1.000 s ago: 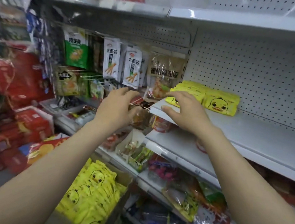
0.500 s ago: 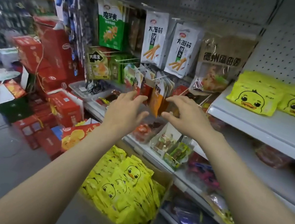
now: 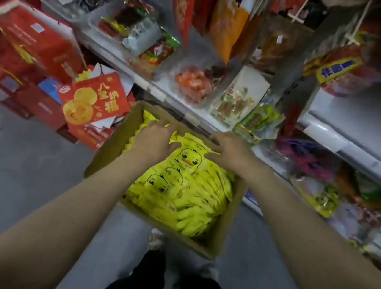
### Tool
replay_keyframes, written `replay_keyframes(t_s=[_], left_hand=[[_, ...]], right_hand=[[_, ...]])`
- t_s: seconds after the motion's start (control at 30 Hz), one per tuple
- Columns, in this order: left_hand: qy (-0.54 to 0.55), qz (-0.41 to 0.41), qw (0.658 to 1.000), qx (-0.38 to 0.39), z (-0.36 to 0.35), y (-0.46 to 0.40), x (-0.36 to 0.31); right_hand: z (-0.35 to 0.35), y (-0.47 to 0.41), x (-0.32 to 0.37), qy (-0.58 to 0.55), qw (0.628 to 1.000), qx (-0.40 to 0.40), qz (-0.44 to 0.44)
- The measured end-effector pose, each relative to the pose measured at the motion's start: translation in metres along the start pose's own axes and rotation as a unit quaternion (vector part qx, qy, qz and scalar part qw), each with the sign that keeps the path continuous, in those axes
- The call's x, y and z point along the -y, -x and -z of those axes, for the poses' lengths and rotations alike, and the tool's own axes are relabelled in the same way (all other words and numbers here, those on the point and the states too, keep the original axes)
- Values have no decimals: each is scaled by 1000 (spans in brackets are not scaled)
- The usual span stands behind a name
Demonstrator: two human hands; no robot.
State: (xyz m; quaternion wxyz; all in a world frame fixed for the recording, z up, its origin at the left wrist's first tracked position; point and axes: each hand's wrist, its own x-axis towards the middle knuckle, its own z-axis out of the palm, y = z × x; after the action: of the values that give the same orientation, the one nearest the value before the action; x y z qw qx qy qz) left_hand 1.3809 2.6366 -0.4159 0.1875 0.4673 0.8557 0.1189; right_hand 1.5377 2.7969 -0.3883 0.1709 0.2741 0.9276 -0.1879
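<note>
- While both hands are down in the cardboard box (image 3: 114, 142) on the floor (image 3: 13, 170), the yellow duck packets (image 3: 179, 191) fill it nearly to the rim, stacked on edge in tight rows.
- Left hand (image 3: 154, 140) lies on the packets at the far end of the box. Its fingers bend down among them, but the tips are blurred, so I cannot tell whether its grip is pinching a packet or only resting.
- Right hand (image 3: 229, 154) sits on the packets at the far right corner. Its grip is spread, with the fingers apart and nothing visibly pinched.
- Handling, as I judge it: the packets look light, soft and glossy, so likely slippery. A loose bundle would fan out and slide apart. They should bend rather than break, though hard squeezing may crush what is inside.
- Best hold, I think: press several together from both flat sides, one hand at each end of the bundle, and lift straight up.
- Edges: the far wall of the box stands just beside the fingers, and the white shelf (image 3: 346, 120) juts out above and beyond it, with hanging snack bags overhead.
- Open room: the bare floor to the left is free. The red gift boxes (image 3: 92, 98) crowd the far left corner, and the person's shoe (image 3: 156, 238) is just beside the near wall.
</note>
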Motion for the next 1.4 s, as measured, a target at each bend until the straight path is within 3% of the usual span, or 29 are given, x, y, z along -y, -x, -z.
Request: replay_keyframes(t_s=[0.1, 0.27, 0.4, 0.5, 0.73, 0.9, 1.07, 1.23, 1.4], left_hand=[[33, 24, 991, 130, -53, -2, 27], [112, 51, 944, 307, -123, 9, 63], [114, 63, 921, 367, -168, 16, 81], [83, 47, 911, 401, -191, 20, 88], [52, 17, 926, 373, -203, 21, 97], [69, 46, 927, 365, -198, 17, 96], [72, 74, 929, 356, -173, 11, 93], [97, 110, 935, 324, -136, 9, 92], [196, 169, 926, 276, -95, 10, 83]], right_hand=[[-58, -11, -17, -23, 994, 96, -43], [-144, -14, -35, -88, 965, 231, -85], [-186, -13, -42, -121, 949, 278, -81], [-201, -14, -46, -136, 950, 266, -92], [-213, -17, -54, -157, 951, 253, -79], [-216, -16, -51, -193, 950, 230, -85], [-186, -3, -54, -380, 890, 224, -117], [-150, -15, -46, -436, 875, 148, -149], [-123, -19, -43, -445, 873, 59, -191]])
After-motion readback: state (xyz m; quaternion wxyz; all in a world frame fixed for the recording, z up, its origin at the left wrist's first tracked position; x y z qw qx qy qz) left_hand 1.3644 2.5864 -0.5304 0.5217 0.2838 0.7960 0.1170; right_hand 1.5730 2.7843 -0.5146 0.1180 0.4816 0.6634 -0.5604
